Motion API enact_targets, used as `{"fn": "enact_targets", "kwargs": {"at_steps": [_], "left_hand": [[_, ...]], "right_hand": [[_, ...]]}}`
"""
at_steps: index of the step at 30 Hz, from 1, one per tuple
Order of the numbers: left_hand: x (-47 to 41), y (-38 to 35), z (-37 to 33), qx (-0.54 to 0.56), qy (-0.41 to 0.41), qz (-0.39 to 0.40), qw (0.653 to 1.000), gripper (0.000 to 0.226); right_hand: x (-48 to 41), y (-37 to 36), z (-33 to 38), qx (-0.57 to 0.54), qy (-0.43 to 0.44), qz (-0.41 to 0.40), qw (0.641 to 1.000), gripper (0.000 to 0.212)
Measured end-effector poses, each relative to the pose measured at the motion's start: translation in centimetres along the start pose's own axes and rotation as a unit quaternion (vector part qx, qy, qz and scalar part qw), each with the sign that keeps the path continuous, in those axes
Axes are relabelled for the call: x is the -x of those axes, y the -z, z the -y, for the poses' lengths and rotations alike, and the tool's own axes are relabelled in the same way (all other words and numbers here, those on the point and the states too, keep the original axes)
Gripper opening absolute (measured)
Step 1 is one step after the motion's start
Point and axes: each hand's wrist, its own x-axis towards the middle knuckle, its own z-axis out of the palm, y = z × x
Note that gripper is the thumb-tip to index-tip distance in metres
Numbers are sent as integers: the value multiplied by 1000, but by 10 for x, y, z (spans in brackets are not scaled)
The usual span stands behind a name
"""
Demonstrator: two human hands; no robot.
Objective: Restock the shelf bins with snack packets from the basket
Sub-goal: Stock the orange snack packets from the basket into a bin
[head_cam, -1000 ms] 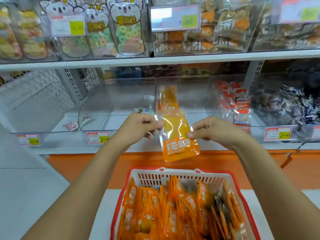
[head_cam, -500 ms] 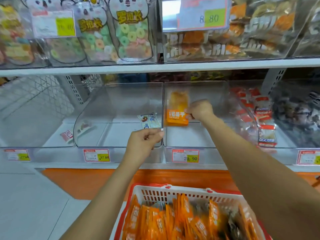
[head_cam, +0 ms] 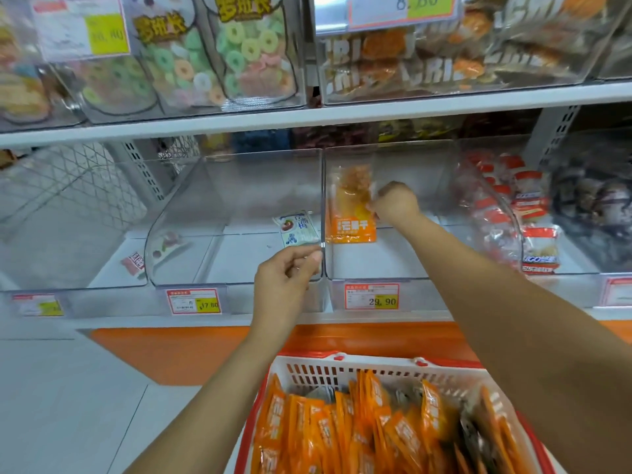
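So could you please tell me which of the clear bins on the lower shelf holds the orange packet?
The bin with the 29.90 price tag, where the right hand holds the orange packet upright; the bin to its left holds only a white packet.

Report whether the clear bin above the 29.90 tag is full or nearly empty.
Nearly empty. The clear bin holds only one orange packet, standing against its left wall in the right hand; the rest of its floor is bare.

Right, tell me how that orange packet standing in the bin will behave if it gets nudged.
The orange packet looks thin and flat, standing upright against the clear bin wall, so it will probably tip over easily. Its glossy film suggests it is slippery and floppy. It is likely light, since the right hand steadies it by its edge alone.
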Motion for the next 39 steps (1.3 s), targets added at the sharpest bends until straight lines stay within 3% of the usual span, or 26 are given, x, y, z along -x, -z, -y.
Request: {"fn": "enact_targets", "kwargs": {"at_steps": [3,5,9,12,15,19,22,24,28,32,35,37,38,39], "left_hand": [[17,0,-2,39,-20,-41,998,31],[28,0,-7,81,14,-33,996,44],[51,-13,16,-6,150,98,984,44],[78,-22,61,-146,211,209,944,42],[112,-19,99,-296,196,295,887,33],[153,-14,121,-343,228,358,838,23],[161,-16,119,-339,232,366,835,22],[162,-16,123,-348,225,374,829,24],[169,-16,127,-346,245,377,823,29],[169,-19,124,-337,248,360,834,29],[162,-21,122,-325,242,287,868,24],[153,-20,111,-200,299,224,906,29],[147,-20,105,-102,355,196,909,34],[142,-20,97,-8,418,185,889,42]], "right_hand": [[41,22,6,-75,40,-32,996,24],[83,36,4,-102,85,-24,991,30],[169,43,-18,-70,163,27,984,30],[206,37,-42,-29,201,3,979,29],[225,11,-74,9,152,35,988,30],[238,-43,-137,78,-49,175,980,21],[254,-74,-180,111,-145,240,954,52],[260,-89,-195,134,-172,225,950,68],[262,-103,-193,208,-171,182,946,36],[263,-108,-189,290,-126,147,937,44],[265,-105,-174,302,-83,125,941,28],[260,-96,-160,215,-70,117,967,18],[258,-87,-152,155,-49,119,980,14],[257,-77,-143,98,-8,134,986,14]]}}
